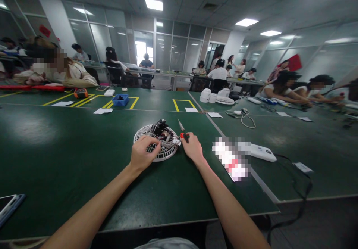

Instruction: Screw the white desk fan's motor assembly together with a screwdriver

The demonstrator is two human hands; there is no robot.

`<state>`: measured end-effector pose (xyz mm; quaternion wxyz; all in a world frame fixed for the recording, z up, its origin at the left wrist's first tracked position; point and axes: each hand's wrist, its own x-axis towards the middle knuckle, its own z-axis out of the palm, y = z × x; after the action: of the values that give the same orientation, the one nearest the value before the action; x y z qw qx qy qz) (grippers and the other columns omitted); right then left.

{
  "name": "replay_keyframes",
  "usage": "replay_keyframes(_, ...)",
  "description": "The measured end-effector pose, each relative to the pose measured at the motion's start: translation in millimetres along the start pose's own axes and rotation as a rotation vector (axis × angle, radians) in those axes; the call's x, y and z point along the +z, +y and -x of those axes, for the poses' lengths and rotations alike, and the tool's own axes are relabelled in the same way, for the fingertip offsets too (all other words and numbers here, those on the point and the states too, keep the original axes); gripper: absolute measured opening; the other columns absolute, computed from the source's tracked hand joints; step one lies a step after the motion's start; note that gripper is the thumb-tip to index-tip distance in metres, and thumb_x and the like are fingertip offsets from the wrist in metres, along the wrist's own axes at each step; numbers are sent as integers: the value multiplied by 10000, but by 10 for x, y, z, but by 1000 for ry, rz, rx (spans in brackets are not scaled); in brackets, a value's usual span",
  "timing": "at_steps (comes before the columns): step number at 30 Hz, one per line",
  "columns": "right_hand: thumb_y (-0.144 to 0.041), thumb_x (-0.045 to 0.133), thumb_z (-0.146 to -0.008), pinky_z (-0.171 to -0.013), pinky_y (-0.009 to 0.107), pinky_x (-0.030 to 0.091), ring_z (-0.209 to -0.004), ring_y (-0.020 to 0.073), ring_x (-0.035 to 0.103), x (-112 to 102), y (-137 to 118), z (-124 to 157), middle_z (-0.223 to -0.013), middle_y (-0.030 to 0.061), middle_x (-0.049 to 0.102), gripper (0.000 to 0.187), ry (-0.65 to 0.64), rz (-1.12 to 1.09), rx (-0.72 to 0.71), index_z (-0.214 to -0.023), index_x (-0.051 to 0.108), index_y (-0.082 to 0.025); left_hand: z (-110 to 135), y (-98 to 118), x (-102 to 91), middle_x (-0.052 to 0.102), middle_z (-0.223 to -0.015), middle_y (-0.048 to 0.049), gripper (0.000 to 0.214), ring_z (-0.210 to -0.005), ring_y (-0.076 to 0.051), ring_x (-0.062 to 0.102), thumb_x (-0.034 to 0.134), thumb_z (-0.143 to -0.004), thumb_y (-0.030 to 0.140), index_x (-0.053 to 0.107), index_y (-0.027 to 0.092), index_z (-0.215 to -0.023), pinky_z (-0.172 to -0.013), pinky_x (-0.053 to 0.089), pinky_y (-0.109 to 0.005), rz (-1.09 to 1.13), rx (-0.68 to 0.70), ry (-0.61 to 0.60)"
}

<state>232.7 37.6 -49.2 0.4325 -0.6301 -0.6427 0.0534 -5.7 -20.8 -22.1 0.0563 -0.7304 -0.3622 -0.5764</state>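
A round white fan grille (163, 152) lies flat on the green table (69, 148), with a dark motor and a bundle of wires (162, 129) on top of it. My left hand (143, 152) rests on the grille's near left edge, fingers curled onto it. My right hand (191, 147) is closed around the red handle of a screwdriver (181, 128) at the grille's right edge. The screwdriver's metal shaft points up and away from me.
A white power unit (263, 152) with a black cable lies to the right, beside a blurred-out item. A phone (9, 204) sits at the near left edge. A blue tray (120, 99), white fan parts (215, 96), papers and seated people lie farther back.
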Motion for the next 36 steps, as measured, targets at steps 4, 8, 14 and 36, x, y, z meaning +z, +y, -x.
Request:
replay_keyframes(4, -372, 764, -807, -628, 324, 457, -717, 259, 690, -47, -40, 13, -832, 63, 720, 352, -144, 115, 89, -1112, 642, -247, 7, -24, 6, 794, -891, -29, 77, -784, -163, 712, 681, -938, 218, 745, 202, -978, -761, 583, -327, 0, 37, 26)
replay_keyframes(8, -324, 780, -749, -659, 344, 469, -747, 286, 702, -167, -137, -19, -768, 24, 714, 458, -213, 44, 209, -1171, 615, -256, 14, -48, 21, 800, -904, -29, 98, -816, -172, 716, 664, -957, 203, 755, 212, -992, -794, 592, -347, -17, 64, 10)
replay_keyframes(14, -298, 784, -642, -594, 284, 473, -607, 179, 633, -274, -253, -120, -660, -51, 654, 410, -153, -540, 486, -1012, 613, -251, 3, -65, 29, 759, -935, -40, 41, -904, -185, 688, 719, -926, 207, 758, 217, -935, -826, 582, -357, -58, 83, 54)
replay_keyframes(36, -298, 967, -538, -500, 207, 520, -531, 123, 650, -325, -447, -62, -683, -30, 708, 472, 59, -1256, 687, -819, 596, -219, -10, -55, 14, 769, -826, -6, 21, -772, -158, 677, 756, -904, 209, 736, 209, -897, -746, 555, -297, 29, 59, 25)
